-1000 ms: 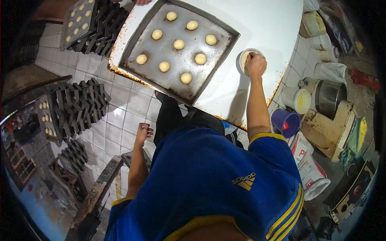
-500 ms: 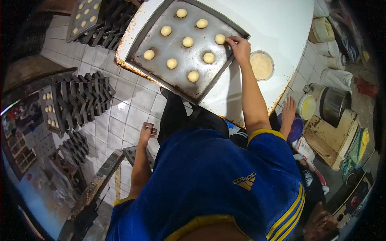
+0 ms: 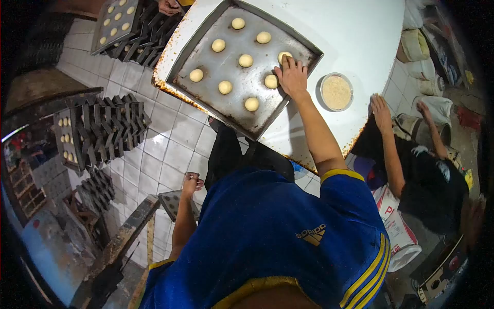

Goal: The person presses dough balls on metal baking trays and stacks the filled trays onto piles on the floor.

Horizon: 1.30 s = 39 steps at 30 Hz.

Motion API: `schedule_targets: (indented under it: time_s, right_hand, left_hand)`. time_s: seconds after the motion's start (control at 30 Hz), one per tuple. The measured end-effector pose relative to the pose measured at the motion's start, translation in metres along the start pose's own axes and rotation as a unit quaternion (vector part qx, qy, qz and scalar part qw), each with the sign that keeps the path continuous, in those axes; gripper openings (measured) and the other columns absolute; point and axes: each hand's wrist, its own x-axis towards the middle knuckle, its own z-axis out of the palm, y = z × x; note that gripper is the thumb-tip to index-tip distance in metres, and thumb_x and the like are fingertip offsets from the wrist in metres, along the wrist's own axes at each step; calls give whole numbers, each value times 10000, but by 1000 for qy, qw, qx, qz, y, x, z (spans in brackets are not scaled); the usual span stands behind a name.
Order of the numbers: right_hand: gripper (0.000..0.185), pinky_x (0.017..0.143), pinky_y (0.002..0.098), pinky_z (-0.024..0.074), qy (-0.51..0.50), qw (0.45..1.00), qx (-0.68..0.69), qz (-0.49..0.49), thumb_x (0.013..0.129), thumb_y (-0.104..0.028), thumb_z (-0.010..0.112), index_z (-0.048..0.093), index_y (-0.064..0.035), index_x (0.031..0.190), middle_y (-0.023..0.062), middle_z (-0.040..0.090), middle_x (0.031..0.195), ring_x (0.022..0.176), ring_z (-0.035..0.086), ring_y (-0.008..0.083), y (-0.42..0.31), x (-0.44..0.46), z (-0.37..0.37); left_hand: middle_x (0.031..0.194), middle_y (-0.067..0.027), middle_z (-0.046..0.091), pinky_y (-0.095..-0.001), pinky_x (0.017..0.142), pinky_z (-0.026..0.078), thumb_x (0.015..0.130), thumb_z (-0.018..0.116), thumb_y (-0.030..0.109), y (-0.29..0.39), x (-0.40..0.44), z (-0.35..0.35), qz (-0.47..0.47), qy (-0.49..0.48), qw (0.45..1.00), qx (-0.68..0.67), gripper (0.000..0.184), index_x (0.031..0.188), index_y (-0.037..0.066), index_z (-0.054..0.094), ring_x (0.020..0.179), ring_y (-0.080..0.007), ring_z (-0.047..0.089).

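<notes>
The right hand [image 3: 292,77] is touching a dough ball [image 3: 282,54] at the tray's [image 3: 224,64] right side, fingers loosely spread. The left hand [image 3: 192,183] is hanging at near left, fingers half open, holding nothing visible.

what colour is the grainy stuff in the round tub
The grainy stuff is pale beige, head view.

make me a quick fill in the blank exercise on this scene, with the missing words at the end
The metal tray under the person's reaching hand shows ____ dough balls. That reaching hand is the person's own ____ one. The person's shirt is ____ with yellow trim. The table has a ____ top with rusty edges.

Missing words: nine; right; blue; white.
</notes>
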Motion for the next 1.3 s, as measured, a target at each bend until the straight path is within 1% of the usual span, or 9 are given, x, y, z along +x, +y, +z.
schedule_targets:
  time_s: [0.17,0.23,0.3,0.67,0.77,0.87,1.0,1.17,1.3]
  right_hand:
    - [376,923,474,499,125,965,177,145,977,-340,629,703,-70,1229,140,701,1174,1082,633,358,53,-10,-51]
    - [295,876,486,521,205,937,178,220,946,-286,668,751,-68,1126,162,730,1026,964,662,387,101,-34,-52]
    - [250,868,486,525,117,935,34,332,927,-277,682,780,-81,1047,155,736,997,946,664,370,130,-55,-69]
    - [216,753,451,557,15,966,-155,209,879,-341,747,818,-140,914,112,756,876,847,690,327,178,-73,-45]
    - [242,775,460,566,-27,966,-131,221,875,-344,752,827,-125,945,119,770,890,847,709,348,179,-72,-49]
    - [347,843,427,575,7,902,167,398,884,-322,769,802,-13,1038,185,779,1012,893,751,338,156,-69,-82]
    - [320,797,312,558,45,841,431,324,886,-258,804,794,14,1054,127,790,931,843,722,174,137,-87,-57]
    - [305,746,293,545,-89,842,490,206,899,-259,797,794,4,1053,116,789,914,793,696,144,4,-95,-64]
    - [210,816,403,534,-66,934,351,24,892,-264,781,813,-75,975,139,756,880,839,676,300,-61,-96,-36]
  left_hand:
    - [901,-120,712,-378,658,568,1035,550,306,22,4,3,17,-17,1000,8,243,1173,114,495,760,-214,698]
    - [901,-117,707,-376,661,564,1036,543,305,29,8,3,21,-29,999,-1,237,1170,114,498,762,-215,696]
    - [890,-107,699,-370,652,558,1036,540,300,39,10,2,34,-28,999,6,235,1175,115,501,752,-213,690]
    - [873,-100,708,-344,645,535,1024,584,320,59,19,-10,42,-30,998,21,254,1172,123,524,740,-193,682]
    - [902,-95,695,-370,683,536,1036,556,315,63,12,-11,35,-18,999,30,199,1130,141,529,774,-197,672]
    - [899,-98,695,-370,681,537,1043,539,314,58,10,-19,48,-19,999,11,208,1148,134,533,777,-196,676]
    - [875,-118,707,-372,652,545,1033,552,326,39,16,-16,37,-12,999,1,251,1160,110,536,753,-209,686]
    - [846,-127,716,-379,649,554,1023,569,315,20,20,-10,21,-11,1000,-3,260,1146,87,547,736,-226,692]
    - [837,-110,712,-376,670,546,1020,575,319,21,22,-9,26,-26,999,7,266,1148,87,545,754,-231,694]
